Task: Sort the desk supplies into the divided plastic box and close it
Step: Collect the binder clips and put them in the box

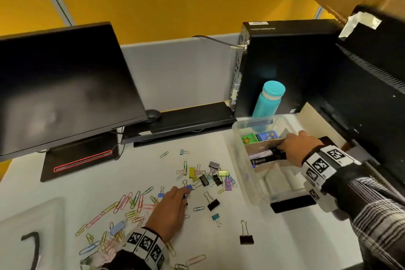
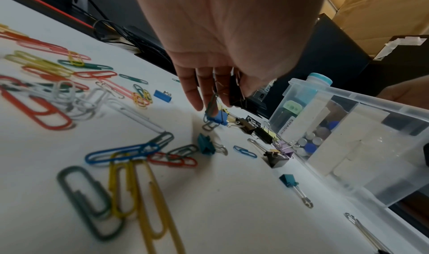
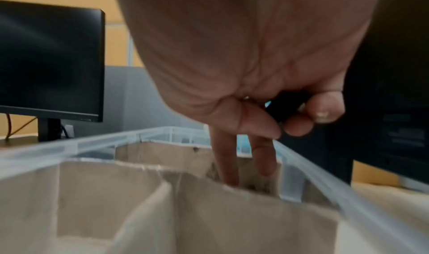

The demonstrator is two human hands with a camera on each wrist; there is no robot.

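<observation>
Coloured wire paper clips (image 2: 130,155) lie strewn nearest the left wrist camera, long axes mostly running from seven o'clock up to one. Left hand (image 1: 169,212) hovers over them at six o'clock on the white desk (image 1: 274,237), fingers (image 2: 190,91) reaching down to a small blue binder clip (image 2: 217,117), while a black binder clip (image 2: 235,91) sits tucked between thumb and palm; the wrist view shows that, the head view only a dark sliver. Over at three o'clock, the right hand (image 1: 294,149) is down inside the clear plastic box with cardboard dividers (image 1: 243,155), fingers (image 3: 267,155) loosely curled among the dividers. Something dark sits between thumb and forefinger, but whether it is gripped, I cannot tell. Black markers (image 1: 265,158) lie in the middle compartment, long axes running nine to three. A loose pile of binder clips (image 1: 210,176) lies just left of the box.
</observation>
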